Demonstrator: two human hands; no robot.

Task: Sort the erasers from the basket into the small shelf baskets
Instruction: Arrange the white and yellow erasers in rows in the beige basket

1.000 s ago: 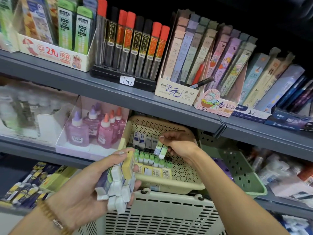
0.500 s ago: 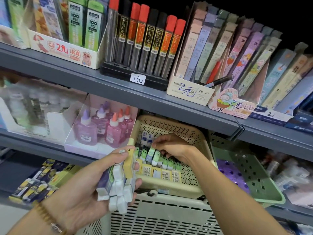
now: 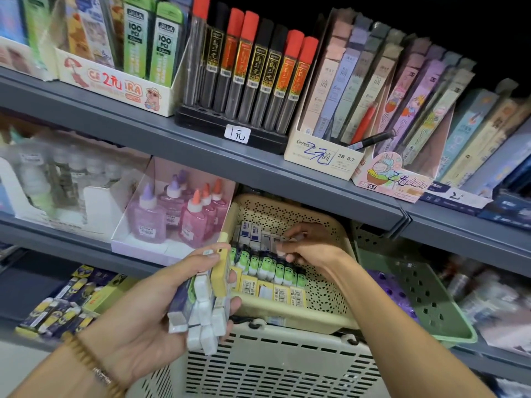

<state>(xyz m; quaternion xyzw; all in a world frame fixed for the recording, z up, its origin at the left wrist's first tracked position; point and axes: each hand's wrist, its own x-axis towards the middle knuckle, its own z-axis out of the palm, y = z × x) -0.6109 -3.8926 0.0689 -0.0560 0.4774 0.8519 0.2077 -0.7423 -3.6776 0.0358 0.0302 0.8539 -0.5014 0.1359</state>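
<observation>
the left hand (image 3: 149,308) grips a bundle of erasers (image 3: 201,305), white ends down and one yellow eraser (image 3: 222,271) at the side, above the large slotted basket (image 3: 273,366), whose lower part is cut off by the frame. the right hand (image 3: 309,245) reaches into the beige shelf basket (image 3: 330,308), fingertips pinched at the back row of blue-and-white erasers (image 3: 253,234); blur hides whether it holds one. green-sleeved erasers (image 3: 275,268) stand in the middle row, yellow ones in front. a green basket (image 3: 425,294) sits just beside it.

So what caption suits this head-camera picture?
Left hand holds a bundle of erasers while the right hand reaches into the cream shelf basket.
</observation>
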